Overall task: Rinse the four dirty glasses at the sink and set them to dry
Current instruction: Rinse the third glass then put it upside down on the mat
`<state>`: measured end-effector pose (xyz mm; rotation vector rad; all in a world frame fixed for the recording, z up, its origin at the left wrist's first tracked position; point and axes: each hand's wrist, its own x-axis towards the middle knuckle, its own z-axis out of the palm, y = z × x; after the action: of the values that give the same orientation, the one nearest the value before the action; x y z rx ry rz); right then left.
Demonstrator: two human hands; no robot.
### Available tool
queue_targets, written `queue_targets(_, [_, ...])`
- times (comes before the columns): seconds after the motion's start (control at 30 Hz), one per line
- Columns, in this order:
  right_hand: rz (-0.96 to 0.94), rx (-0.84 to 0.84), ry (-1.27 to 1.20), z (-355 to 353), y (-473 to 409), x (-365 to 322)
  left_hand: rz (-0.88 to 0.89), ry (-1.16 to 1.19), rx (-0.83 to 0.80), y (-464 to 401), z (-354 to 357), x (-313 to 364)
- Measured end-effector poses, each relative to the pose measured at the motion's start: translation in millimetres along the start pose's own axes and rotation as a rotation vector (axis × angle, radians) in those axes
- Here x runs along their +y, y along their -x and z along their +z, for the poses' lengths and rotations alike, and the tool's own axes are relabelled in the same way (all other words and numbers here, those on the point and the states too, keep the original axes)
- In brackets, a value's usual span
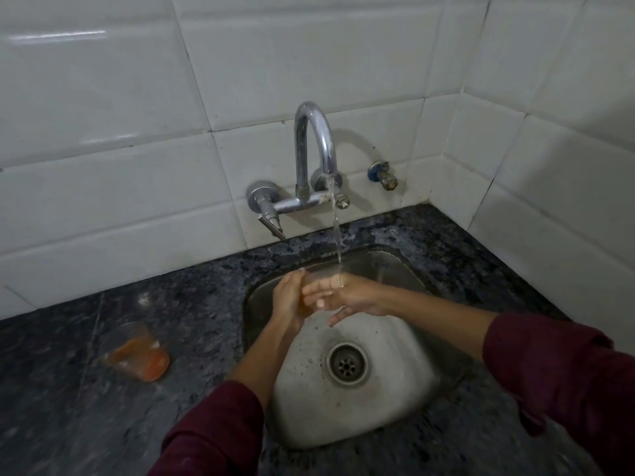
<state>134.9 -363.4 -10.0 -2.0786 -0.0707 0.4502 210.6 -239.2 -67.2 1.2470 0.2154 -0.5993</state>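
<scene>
Wet glass (321, 286), clasped mid-frame by left hand (290, 297) and right hand (347, 297), could slip into sink (405, 400).

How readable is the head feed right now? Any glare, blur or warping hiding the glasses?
Head view: dim, flat light; soft glare streaks on the upper left wall tiles. Wide-angle warp bends the tile lines. The clear glass between the left hand and right hand almost vanishes under the tap stream. The orange-stained glass on the counter is blurred.
</scene>
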Motion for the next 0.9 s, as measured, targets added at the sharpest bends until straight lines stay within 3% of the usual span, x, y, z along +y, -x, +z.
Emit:
queue_targets(0.07, [-0.117,0.02,0.423,-3.8,0.5,8.6,-0.181,0.077,-0.015,-0.7,-0.5,-1.4])
queue_targets(0.13, [-0.166,0.047,0.57,-5.5,3.0,15.4,-0.261,0.115,-0.005,4.3,-2.0,-1.4])
queue_targets(0.27, [-0.152,0.293,0.345,-5.2,5.8,22.4,-0.343,0.016,-0.033,9.6,-9.0,-8.5])
queue_targets(0.37, [-0.075,0.239,0.08,-5.8,6.9,25.9,-0.181,-0.362,-0.014,4.0,-16.1,-18.1])
queue_targets(0.43, [-0.006,0.178,-0.103,-4.7,8.1,29.1,-0.101,-0.511,-0.108,9.2,-17.3,-17.1])
queue_targets(0.63, [0.154,0.204,-0.602,6.9,10.8,43.3,-0.504,-0.287,-0.554,22.0,-21.4,-16.5])
queue_targets(0.9, [0.275,0.362,-0.71,28.3,9.4,54.7,-0.574,-0.206,-0.539,27.4,-18.4,-28.7])
